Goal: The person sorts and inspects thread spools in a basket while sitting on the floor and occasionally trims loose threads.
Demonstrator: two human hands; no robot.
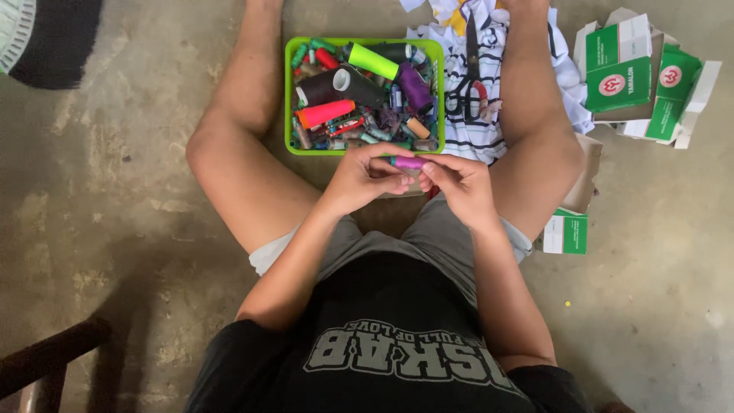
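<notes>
I sit on a concrete floor with my legs bent outward. Both hands meet just in front of a green plastic tray (288, 92) filled with several thread spools and cones in pink, purple, black and neon green. My left hand (365, 180) and my right hand (459, 186) together hold a small purple spool (409, 162) between their fingertips, just below the tray's near rim. My right hand's fingers pinch at the spool's right end.
White cloth with dark stripes (478, 99) lies beyond my right knee, scissors with red handles (474, 84) on it. Green and white cardboard boxes (642, 76) lie at the right, another (566, 232) by my right thigh. A dark wooden leg (46, 359) is at bottom left.
</notes>
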